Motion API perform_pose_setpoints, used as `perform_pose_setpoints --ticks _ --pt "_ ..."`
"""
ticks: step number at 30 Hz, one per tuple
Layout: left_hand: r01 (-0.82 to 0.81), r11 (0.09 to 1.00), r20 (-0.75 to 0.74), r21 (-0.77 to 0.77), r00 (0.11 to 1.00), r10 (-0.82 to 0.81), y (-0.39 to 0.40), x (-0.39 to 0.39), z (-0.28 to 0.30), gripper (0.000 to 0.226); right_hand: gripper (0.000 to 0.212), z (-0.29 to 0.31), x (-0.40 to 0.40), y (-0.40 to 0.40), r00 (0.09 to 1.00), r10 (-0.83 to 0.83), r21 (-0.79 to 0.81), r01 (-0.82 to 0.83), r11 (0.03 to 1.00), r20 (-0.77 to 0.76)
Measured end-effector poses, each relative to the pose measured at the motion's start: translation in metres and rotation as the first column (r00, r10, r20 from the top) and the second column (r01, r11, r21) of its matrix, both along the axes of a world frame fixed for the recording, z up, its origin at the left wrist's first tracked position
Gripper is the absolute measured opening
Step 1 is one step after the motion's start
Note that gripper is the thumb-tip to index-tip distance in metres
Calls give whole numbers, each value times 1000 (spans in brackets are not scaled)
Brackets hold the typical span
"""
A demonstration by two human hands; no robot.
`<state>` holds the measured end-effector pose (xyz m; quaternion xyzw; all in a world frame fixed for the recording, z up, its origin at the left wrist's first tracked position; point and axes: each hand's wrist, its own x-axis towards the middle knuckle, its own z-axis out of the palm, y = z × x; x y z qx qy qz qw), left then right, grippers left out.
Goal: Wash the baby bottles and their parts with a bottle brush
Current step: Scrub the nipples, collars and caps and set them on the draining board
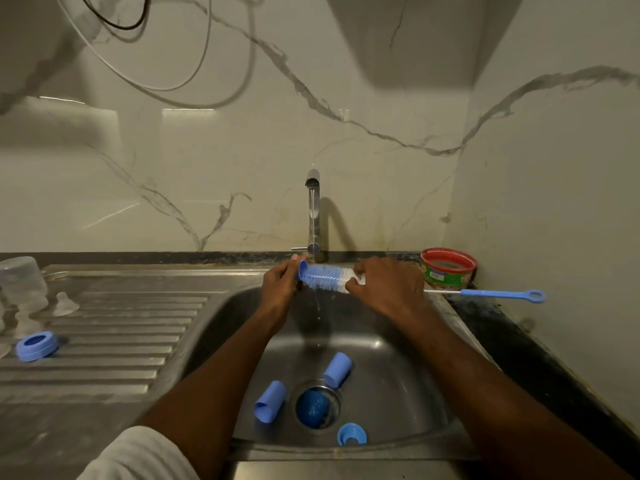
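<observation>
Fingers, left hand [281, 283]: curled round the blue tip end of the bottle brush [323, 277], pinching it.
Fingers, right hand [384, 284]: wrapped round the brush at the white bristle base; wire stem and blue loop handle run out to the right past the knuckles.
Brush head: blue and white bristles, cylindrical, level between both hands, under a thin stream from the tap [313, 216].
Sink [398, 393]: brushed steel, wet, below the fingers; two blue tube caps, a blue ring and a blue drain plug on its floor.
Drainboard: ribbed steel, left of the fingers; clear bottle, clear teats, blue collar.
Wall: pale glossy marble, grey veins.
Right counter: dark stone; red-rimmed round tub.
</observation>
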<state>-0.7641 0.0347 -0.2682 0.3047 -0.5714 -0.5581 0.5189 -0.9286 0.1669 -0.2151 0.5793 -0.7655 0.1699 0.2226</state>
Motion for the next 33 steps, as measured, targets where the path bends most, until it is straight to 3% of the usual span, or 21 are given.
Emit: perform_pose_setpoints --ticks 5,7,12,17,22,27,33 --pt "2 999 -15 43 1000 -1 -1 4 1 23 72 -12 -7 7 998 29 49 -32 998 60" --pt "26 999 27 25 999 -27 0 3 0 21 80 -14 -8 7 999 42 59 -42 997 6" --pt "71 997 32 22 997 -72 -2 5 -3 21 47 -15 -4 1 987 163 3 -163 987 -16" --pt "136 988 55 69 989 -140 -5 5 -6 21 51 -16 -9 1 992 114 9 -114 993 -61" --pt "67 994 26 82 997 -69 -6 4 -5 28 21 -12 -5 5 975 94 -84 -112 990 -200" --pt "53 993 -15 105 999 -52 -8 4 -3 48 33 -4 1 7 980 182 -53 -187 981 -80" --pt "92 979 34 181 994 -99 -9 0 -9 41 30 -1 7 13 992 14 -90 -26 996 -125"
